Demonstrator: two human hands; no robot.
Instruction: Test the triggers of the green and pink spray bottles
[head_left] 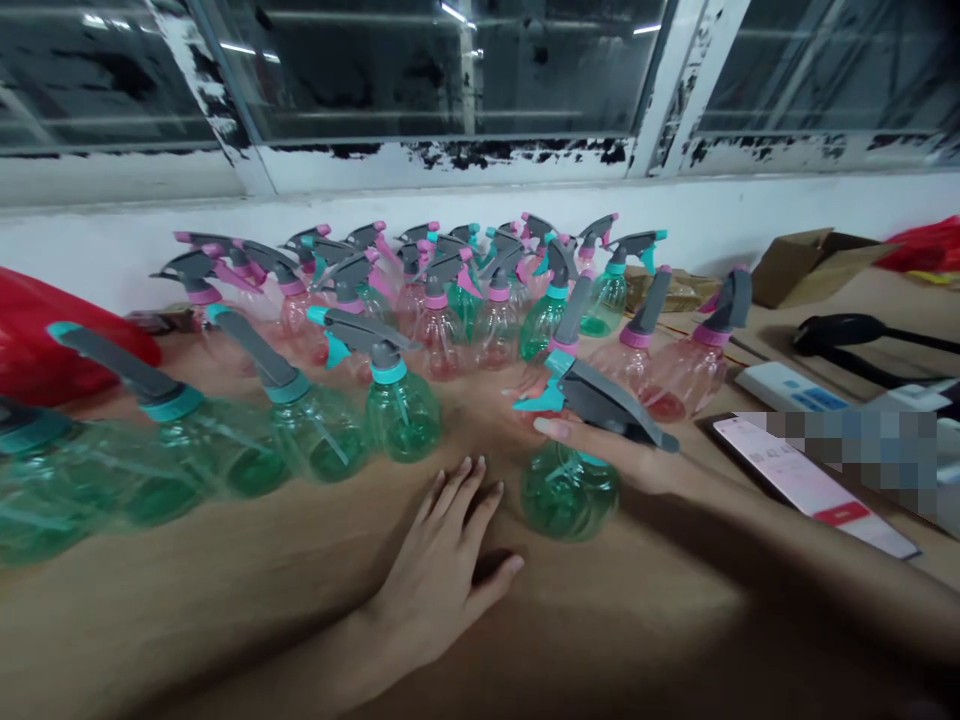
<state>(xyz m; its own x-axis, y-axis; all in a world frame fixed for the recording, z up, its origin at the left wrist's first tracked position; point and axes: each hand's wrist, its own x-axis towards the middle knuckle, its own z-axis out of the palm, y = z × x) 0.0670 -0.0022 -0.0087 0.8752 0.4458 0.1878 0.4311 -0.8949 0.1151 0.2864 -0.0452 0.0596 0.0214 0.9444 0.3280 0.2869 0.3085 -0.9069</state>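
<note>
My left hand (439, 560) lies flat on the table, palm down, with its fingers spread and nothing in it. To its right, my right hand (615, 450) grips a green spray bottle (570, 495) round the neck, just below the grey and turquoise spray head (604, 395). That bottle is upright, its base at or close to the tabletop; the spray head hides part of the hand. Nearest beyond my left fingertips is another green spray bottle (403, 415), the end of a row of green bottles (247, 450) running left.
Behind stand several pink spray bottles (439, 340) mixed with green ones, near a white wall below windows. A red bag (67, 340) is at left. On the right lie a phone (810, 480), a white device (795, 385), a black object (840, 335) and an open cardboard box (817, 262).
</note>
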